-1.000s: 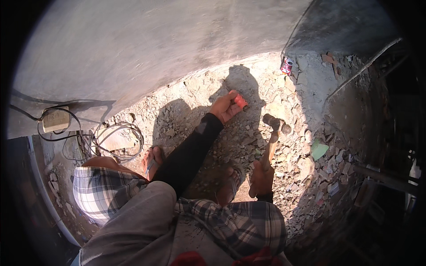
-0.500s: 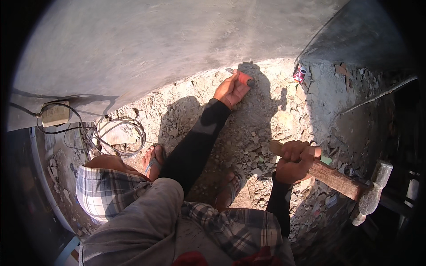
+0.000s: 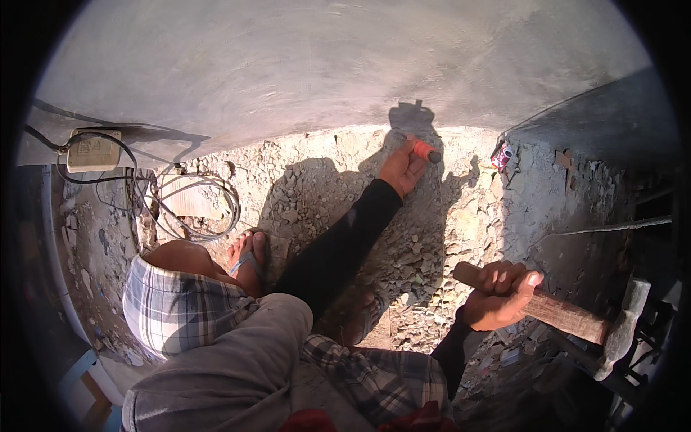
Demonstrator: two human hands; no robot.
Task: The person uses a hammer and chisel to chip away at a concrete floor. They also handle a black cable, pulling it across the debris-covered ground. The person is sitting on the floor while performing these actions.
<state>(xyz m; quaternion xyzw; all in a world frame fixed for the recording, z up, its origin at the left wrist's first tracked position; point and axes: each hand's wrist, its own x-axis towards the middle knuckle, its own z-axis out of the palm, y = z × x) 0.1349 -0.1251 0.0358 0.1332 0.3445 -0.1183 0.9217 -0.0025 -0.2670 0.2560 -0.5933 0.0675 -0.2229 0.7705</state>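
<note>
My left hand (image 3: 404, 170) is closed round the red grip of a chisel (image 3: 423, 149) near the foot of the grey wall. The chisel's dark round striking end faces right, while its blade is hidden behind my fingers and shadow. Out to the right, my right hand (image 3: 502, 295) grips the wooden handle of a hammer (image 3: 568, 317). The handle's butt sticks out left of the fist. Its worn metal head hangs at the far right, well apart from the chisel.
Broken rubble (image 3: 414, 263) covers the ground along the wall (image 3: 302, 72). At left, a coiled black cable (image 3: 234, 209) runs to a beige box (image 3: 94, 150). A crushed can (image 3: 502, 156) lies in the right corner. A thin rod (image 3: 612, 227) juts in from the right. My sandaled foot (image 3: 247, 255) stands on the rubble.
In the picture, my left hand and the chisel sit farther right and lower. My right hand and the hammer also appear lower and farther right. The whole view has shifted somewhat.
</note>
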